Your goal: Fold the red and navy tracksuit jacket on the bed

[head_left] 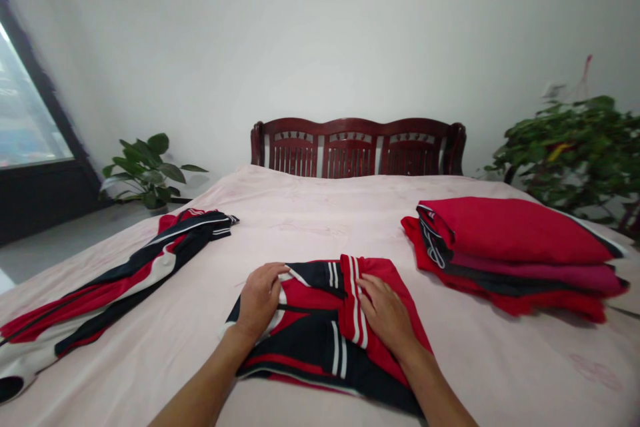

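A red, navy and white striped garment (pixel 320 337) lies folded into a rough square on the pale pink bed sheet (pixel 310 213) just in front of me. My left hand (pixel 260 299) rests flat on its left edge, fingers curled over the fabric. My right hand (pixel 385 313) presses palm down on the red striped part at its right side. Neither hand lifts the cloth.
A stack of folded red and dark garments (pixel 515 257) sits at the right. An unfolded matching garment (pixel 115 280) stretches along the left. A dark wooden headboard (pixel 357 145) stands beyond the bed, with potted plants at left (pixel 147 170) and right (pixel 575 147).
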The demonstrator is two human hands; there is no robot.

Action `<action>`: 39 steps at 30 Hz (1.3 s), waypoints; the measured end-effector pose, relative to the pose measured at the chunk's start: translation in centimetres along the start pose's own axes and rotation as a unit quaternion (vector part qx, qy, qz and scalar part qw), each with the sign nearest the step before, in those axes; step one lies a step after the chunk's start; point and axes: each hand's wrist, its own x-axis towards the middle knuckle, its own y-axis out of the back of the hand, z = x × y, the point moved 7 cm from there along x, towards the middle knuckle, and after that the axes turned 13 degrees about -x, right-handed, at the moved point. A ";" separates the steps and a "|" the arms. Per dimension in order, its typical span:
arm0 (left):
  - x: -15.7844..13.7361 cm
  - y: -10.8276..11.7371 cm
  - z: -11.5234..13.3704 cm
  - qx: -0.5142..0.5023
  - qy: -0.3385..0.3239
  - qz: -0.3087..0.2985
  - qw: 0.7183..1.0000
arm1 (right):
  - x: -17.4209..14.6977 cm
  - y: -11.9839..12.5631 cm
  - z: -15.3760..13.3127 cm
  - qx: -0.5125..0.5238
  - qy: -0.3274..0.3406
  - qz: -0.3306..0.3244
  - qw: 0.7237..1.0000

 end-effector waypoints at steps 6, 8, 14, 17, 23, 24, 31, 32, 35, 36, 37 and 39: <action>-0.7 0.2 2.0 -0.051 0.061 -0.065 0.995 | 0.0 -0.1 0.2 0.014 0.005 0.005 1.000; -1.8 -1.1 3.8 -0.060 0.064 -0.115 0.989 | -0.1 -0.1 0.3 0.022 0.006 0.002 1.000; -7.1 -6.3 9.7 0.006 -0.033 -0.286 0.958 | -0.3 0.8 0.0 0.061 0.013 0.034 0.997; -8.7 -7.8 9.6 0.053 -0.028 -0.329 0.942 | -0.4 2.0 -0.3 0.116 0.024 0.062 0.991; -9.0 -8.3 8.6 0.073 -0.042 -0.324 0.942 | -2.3 2.3 -3.1 0.118 0.098 -0.100 0.983; -9.0 -8.4 8.6 0.074 -0.043 -0.323 0.942 | -2.9 2.0 -3.5 0.097 0.109 -0.125 0.981; -9.1 -8.2 9.0 0.092 -0.064 -0.310 0.944 | -4.6 1.7 -2.8 0.079 0.082 -0.083 0.990; -9.2 -8.2 9.0 0.096 -0.069 -0.307 0.944 | -4.7 2.1 -2.5 0.099 0.075 -0.061 0.990; -9.3 -8.3 8.8 0.107 -0.079 -0.288 0.948 | -5.1 3.3 -2.0 0.142 0.077 -0.022 0.987; -9.3 -8.3 8.7 0.111 -0.079 -0.283 0.949 | -5.4 3.4 -2.1 0.144 0.086 -0.027 0.985; -9.3 -8.4 8.6 0.114 -0.079 -0.279 0.950 | -5.7 3.3 -2.5 0.142 0.100 -0.041 0.984; -9.4 -8.5 8.5 0.116 -0.075 -0.276 0.951 | -6.4 3.0 -3.4 0.133 0.134 -0.078 0.979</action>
